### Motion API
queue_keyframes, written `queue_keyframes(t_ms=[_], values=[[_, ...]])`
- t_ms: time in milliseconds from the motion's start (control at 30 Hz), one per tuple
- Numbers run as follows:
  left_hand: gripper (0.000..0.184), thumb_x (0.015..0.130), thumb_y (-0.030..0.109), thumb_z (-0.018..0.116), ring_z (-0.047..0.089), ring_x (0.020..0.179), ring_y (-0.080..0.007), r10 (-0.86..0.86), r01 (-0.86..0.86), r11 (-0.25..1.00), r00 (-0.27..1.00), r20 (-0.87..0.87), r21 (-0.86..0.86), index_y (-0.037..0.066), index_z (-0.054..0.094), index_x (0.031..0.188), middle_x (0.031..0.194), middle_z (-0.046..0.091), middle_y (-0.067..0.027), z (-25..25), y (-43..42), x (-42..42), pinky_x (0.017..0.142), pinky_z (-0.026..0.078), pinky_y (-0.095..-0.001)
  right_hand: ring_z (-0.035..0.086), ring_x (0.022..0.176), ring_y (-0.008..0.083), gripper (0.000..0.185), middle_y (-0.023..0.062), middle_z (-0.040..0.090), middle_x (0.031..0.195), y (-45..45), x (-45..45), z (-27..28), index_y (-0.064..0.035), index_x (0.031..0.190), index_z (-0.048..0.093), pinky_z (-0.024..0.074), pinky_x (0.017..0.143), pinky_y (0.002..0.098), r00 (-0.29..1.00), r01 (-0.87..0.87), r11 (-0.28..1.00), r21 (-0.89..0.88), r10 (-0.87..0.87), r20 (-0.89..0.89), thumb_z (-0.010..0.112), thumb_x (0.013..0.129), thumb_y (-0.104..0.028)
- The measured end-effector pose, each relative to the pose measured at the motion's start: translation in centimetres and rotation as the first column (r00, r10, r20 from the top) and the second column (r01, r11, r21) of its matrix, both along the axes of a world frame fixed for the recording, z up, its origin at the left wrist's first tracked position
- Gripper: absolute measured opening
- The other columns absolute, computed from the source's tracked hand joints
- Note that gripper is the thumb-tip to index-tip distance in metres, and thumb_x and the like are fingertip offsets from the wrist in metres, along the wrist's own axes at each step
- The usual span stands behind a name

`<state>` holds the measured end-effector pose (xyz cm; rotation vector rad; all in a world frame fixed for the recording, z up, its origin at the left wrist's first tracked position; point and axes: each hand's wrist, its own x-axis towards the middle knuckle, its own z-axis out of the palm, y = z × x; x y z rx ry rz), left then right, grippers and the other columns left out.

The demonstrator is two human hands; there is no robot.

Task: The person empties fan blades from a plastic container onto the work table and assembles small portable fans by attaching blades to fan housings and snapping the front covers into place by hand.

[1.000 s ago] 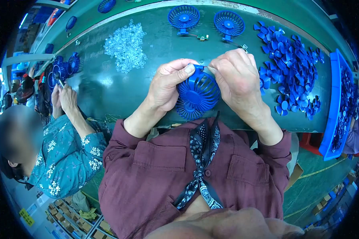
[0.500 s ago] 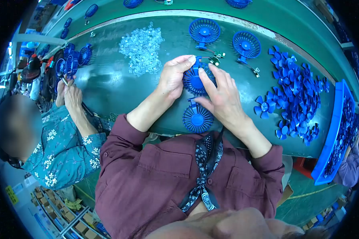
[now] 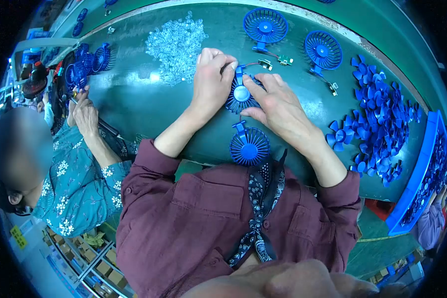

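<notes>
A blue fan housing [image 3: 241, 94] with a shiny round centre lies on the green table between my two hands. My left hand [image 3: 212, 82] is closed on its left edge, with fingertips by the neck at the top. My right hand [image 3: 281, 102] grips the right side, index finger over the upper rim and thumb near the lower rim. Wires run from the neck to a small green circuit board [image 3: 265, 64]. Just below, nearer my body, sits another blue fan housing [image 3: 250, 147], which neither hand touches.
Two more fan housings [image 3: 265, 27] with circuit boards lie farther back. Small clear plastic parts [image 3: 176, 47] form a pile at left. Blue fan blades [image 3: 382, 119] are heaped at right, beside a blue tray [image 3: 417, 174]. A co-worker [image 3: 79, 174] handles fan parts at left.
My left hand has turned so its back shows more. The housing between my hands now shows a shiny centre disc where ribs showed before. My head view has shifted slightly.
</notes>
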<state>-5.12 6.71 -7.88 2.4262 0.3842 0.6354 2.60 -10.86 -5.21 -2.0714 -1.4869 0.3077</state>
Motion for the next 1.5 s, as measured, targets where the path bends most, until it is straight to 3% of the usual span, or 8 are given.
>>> queue_keyframes(t_ms=[67,167,267,433,500,733,1367,1500], values=[[0.022,0.078,0.003,0.068,0.054,0.088,-0.031,-0.097,0.07,0.974,0.988,0.123,0.213,0.001,0.062,0.099,0.093,0.057,-0.0138,0.9,-0.7,-1.6,0.077,0.044,-0.0388,0.052,0.106,0.0328,0.064,0.017,0.053,0.114,0.1,0.0,0.0,-0.0017,0.129,0.052,0.0451,0.087,0.0419,1.0,0.0,1.0,-0.01,0.0,-0.003,0.076,0.075,-0.025],[0.027,0.076,0.005,0.069,0.059,0.092,-0.0312,-0.231,0.234,0.945,0.972,-0.038,0.228,-0.001,0.063,0.102,0.104,0.06,-0.0146,2.3,-2.6,-5.1,0.077,0.049,-0.0393,0.052,0.107,0.0336,0.064,0.0171,0.054,0.116,0.1,0.0,0.1,-0.0023,0.129,0.053,0.0453,0.088,0.0414,1.0,0.019,1.0,-0.023,-0.019,0.004,0.076,0.074,-0.026],[0.039,0.078,0.007,0.067,0.059,0.11,-0.0326,-0.228,0.268,0.898,0.962,-0.15,0.35,-0.003,0.06,0.115,0.118,0.059,-0.0172,2.2,-3.2,-6.6,0.089,0.051,-0.0372,0.052,0.107,0.0345,0.065,0.0172,0.054,0.118,0.3,-0.3,0.1,-0.0035,0.128,0.054,0.0456,0.089,0.0412,0.999,0.026,0.999,-0.024,-0.025,0.02,0.078,0.072,-0.026],[0.041,0.077,0.003,0.067,0.06,0.108,-0.0346,-0.191,0.255,0.878,0.963,-0.191,0.406,-0.005,0.06,0.116,0.119,0.059,-0.0191,2.2,-3.9,-6.9,0.088,0.052,-0.039,0.052,0.109,0.0348,0.067,0.0164,0.055,0.12,-0.2,0.0,0.0,-0.0046,0.131,0.053,0.0451,0.091,0.0415,1.0,-0.001,1.0,0.006,0.001,-0.021,0.078,0.072,-0.024],[0.04,0.08,0.005,0.064,0.059,0.111,-0.0349,-0.164,0.254,0.852,0.96,-0.228,0.457,-0.006,0.058,0.118,0.122,0.058,-0.0201,2.1,-4.2,-7.0,0.09,0.051,-0.0396,0.052,0.108,0.0364,0.062,0.0179,0.055,0.119,-0.8,-0.4,-0.6,-0.0004,0.127,0.053,0.0442,0.091,0.0426,0.995,0.023,0.986,0.166,-0.007,-0.1,0.078,0.073,-0.018],[0.042,0.081,0.006,0.064,0.058,0.113,-0.0357,-0.111,0.18,0.862,0.979,-0.17,0.473,-0.007,0.056,0.12,0.123,0.057,-0.0207,1.3,-5.4,-7.6,0.091,0.05,-0.0395,0.056,0.103,0.0371,0.05,0.0185,0.058,0.114,-4.5,-2.3,-3.3,0.0018,0.12,0.056,0.0469,0.088,0.0412,0.971,0.226,0.938,0.263,-0.195,-0.136,0.075,0.075,-0.009],[0.046,0.075,0.004,0.055,0.053,0.111,-0.0335,-0.093,0.13,0.808,0.991,-0.093,0.575,-0.014,0.054,0.117,0.109,0.056,-0.0198,0.1,-6.8,-8.3,0.089,0.049,-0.0372,0.057,0.098,0.0337,0.042,0.0157,0.059,0.109,-4.7,-3.2,-5.3,0.0003,0.113,0.06,0.0479,0.083,0.0399,0.979,0.188,0.893,0.408,-0.202,-0.009,0.071,0.072,0.001],[0.04,0.078,0.007,0.067,0.055,0.101,-0.0329,-0.097,0.111,0.875,0.994,-0.053,0.471,-0.006,0.058,0.114,0.106,0.056,-0.0171,0.5,-6.4,-7.9,0.083,0.049,-0.0387,0.057,0.099,0.0341,0.04,0.0161,0.059,0.11,-4.6,-3.0,-5.1,0.0004,0.113,0.06,0.0476,0.085,0.0397,0.976,0.21,0.898,0.387,-0.214,-0.033,0.071,0.074,-0.002]])
